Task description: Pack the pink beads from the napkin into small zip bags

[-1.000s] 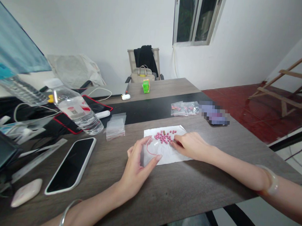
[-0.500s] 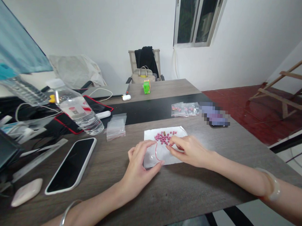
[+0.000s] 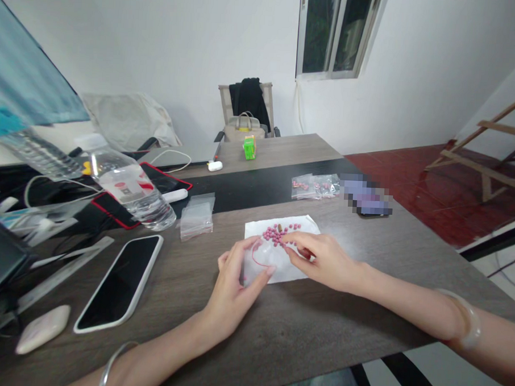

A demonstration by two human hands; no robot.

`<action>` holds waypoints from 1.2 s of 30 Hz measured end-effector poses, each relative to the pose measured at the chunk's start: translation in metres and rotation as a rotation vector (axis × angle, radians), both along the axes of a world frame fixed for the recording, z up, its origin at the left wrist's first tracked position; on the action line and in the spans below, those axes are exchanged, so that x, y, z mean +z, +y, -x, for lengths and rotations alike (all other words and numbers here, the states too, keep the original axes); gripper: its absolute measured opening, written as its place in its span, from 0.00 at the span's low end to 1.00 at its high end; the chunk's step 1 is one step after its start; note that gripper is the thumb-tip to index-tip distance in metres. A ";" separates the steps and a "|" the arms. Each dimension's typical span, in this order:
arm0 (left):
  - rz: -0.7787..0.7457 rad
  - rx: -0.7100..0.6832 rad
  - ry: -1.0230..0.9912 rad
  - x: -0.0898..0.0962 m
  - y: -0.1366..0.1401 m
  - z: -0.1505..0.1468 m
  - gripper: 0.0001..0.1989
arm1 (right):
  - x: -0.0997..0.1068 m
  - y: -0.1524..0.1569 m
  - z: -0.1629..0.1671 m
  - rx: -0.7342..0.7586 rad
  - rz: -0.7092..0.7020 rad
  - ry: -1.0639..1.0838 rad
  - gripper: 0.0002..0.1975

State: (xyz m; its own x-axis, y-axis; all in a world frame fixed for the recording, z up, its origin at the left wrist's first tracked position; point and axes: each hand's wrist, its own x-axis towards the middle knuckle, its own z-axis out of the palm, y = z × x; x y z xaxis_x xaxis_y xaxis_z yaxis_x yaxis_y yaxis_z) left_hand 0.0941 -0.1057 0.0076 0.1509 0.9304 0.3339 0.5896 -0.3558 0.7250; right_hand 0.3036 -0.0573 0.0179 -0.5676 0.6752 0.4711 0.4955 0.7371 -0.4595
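My left hand is curved around a small clear zip bag with a red line along its mouth, its thumb and fingers on opposite edges. The bag lies over the left part of a white sheet of paper. On the paper behind it is a loose pile of small round pink pellets, with one brownish piece among them. My right hand reaches in from the right, thumb and forefinger pinched at the pile's near right edge on a pink pellet. Its fingertips partly cover the pellets there.
Flat clear bags lie to the left, near a tilted water bottle and a phone. Filled bags and a blurred-out item lie back right. A green box stands at the table's far end.
My right fingertips have moved slightly left, onto the pile. The bag's red-lined mouth has shifted left and opened into a wider curve within my left hand.
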 end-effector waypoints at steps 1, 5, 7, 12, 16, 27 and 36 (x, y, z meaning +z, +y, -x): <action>0.000 0.019 -0.059 0.000 0.000 0.001 0.18 | 0.001 0.001 0.000 -0.086 0.038 -0.074 0.07; -0.096 0.076 -0.244 -0.001 0.000 0.004 0.18 | 0.004 0.007 0.000 -0.285 0.188 -0.350 0.09; -0.120 0.076 -0.268 0.000 -0.001 0.004 0.18 | 0.005 0.009 0.000 -0.315 0.231 -0.406 0.09; -0.067 0.050 -0.333 0.003 -0.004 0.002 0.18 | 0.006 0.009 0.001 -0.331 0.212 -0.501 0.07; 0.001 0.030 -0.495 0.004 -0.005 0.001 0.23 | 0.007 0.010 0.001 -0.342 0.200 -0.533 0.08; -0.094 -0.137 0.082 0.006 -0.005 -0.002 0.24 | 0.003 -0.002 -0.003 0.076 -0.186 0.199 0.11; -0.076 -0.191 0.124 0.005 -0.006 -0.003 0.23 | 0.009 -0.009 0.001 0.213 -0.390 0.078 0.11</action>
